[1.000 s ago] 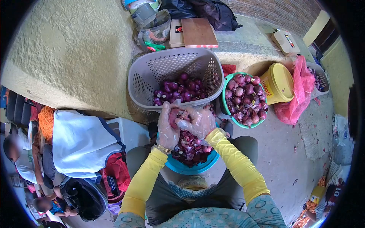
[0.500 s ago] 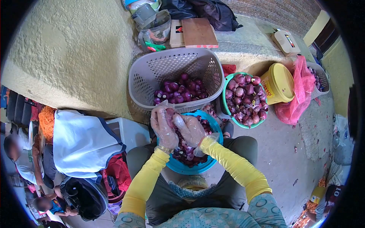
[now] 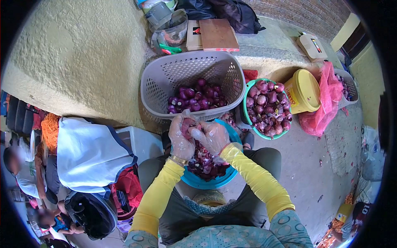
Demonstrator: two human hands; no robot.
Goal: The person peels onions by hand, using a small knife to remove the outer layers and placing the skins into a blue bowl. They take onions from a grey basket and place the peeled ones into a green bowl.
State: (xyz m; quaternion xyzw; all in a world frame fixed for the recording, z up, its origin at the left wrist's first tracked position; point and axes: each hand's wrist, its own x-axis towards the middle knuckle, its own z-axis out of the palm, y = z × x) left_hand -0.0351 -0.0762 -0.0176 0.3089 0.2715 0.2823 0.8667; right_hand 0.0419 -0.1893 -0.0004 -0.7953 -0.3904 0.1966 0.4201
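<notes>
A red onion (image 3: 188,125) sits in my left hand (image 3: 182,137), whose gloved fingers are wrapped round it. My right hand (image 3: 211,137), in a clear plastic glove too, has its thumb and fingers pressed against the onion's right side; whether it pinches a piece of skin is hidden. Both hands are above a blue basin (image 3: 227,180) of dark red onion skins (image 3: 204,165). Just beyond them stands a grey perforated basket (image 3: 155,91) with peeled, shiny purple onions (image 3: 197,98) in it. To the right a green-rimmed tub (image 3: 249,84) holds unpeeled red onions (image 3: 269,108).
A yellow lidded bucket (image 3: 298,91) and a pink mesh sack (image 3: 326,105) stand right of the tub. At left are a white cloth (image 3: 89,153) and a black container (image 3: 91,215). Green-handled scissors (image 3: 170,50) lie on the ledge behind. Other people are at both lower edges.
Both hands have shifted slightly, and the right fingers have turned in against the onion, which shows more between the hands. The containers stay where they were.
</notes>
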